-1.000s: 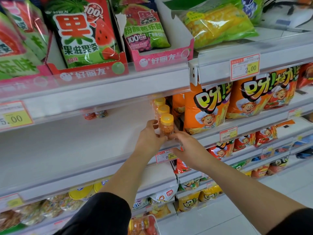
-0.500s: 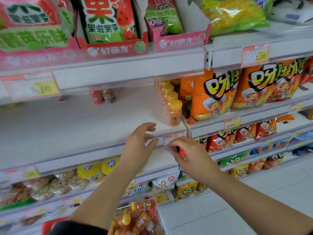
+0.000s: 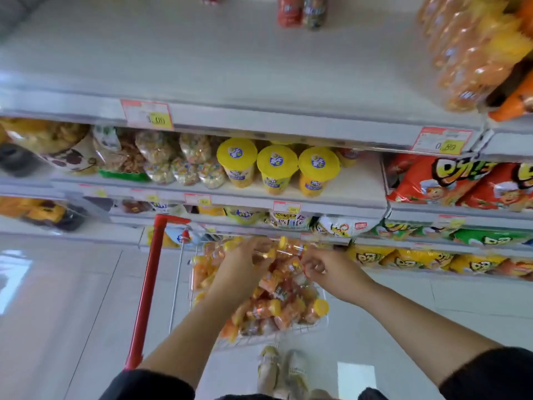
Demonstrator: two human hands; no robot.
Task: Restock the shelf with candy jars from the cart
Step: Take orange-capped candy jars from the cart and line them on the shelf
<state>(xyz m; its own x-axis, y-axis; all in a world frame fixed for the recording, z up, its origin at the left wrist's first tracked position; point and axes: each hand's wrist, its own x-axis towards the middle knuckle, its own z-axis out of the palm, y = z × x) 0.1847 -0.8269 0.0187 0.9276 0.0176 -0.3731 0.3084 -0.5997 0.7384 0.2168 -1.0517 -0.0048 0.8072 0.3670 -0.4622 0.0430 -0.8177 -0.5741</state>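
The wire cart [image 3: 179,272] with a red handle [image 3: 147,284] stands below me, heaped with candy jars [image 3: 277,307] that have orange contents and yellow caps. Both hands are down in the heap. My left hand [image 3: 245,264] has its fingers curled round a yellow-capped jar [image 3: 288,246] at the far end of the pile. My right hand [image 3: 328,271] curls its fingers into the jars beside it; blur hides whether it holds one. A row of the same jars [image 3: 467,59] stands at the right end of the white shelf [image 3: 202,67].
Two small jars [image 3: 300,10] stand at the back of that shelf. Yellow-lidded cups [image 3: 277,171] and snack bags [image 3: 161,157] fill the shelf below. Red and orange chip bags [image 3: 461,183] lie to the right. My shoes [image 3: 282,370] are behind the cart on the tiled floor.
My hands left the jar set on the shelf, dropped away from the shelf edge and went down into the cart. My view tilted from the shelf down to the cart.
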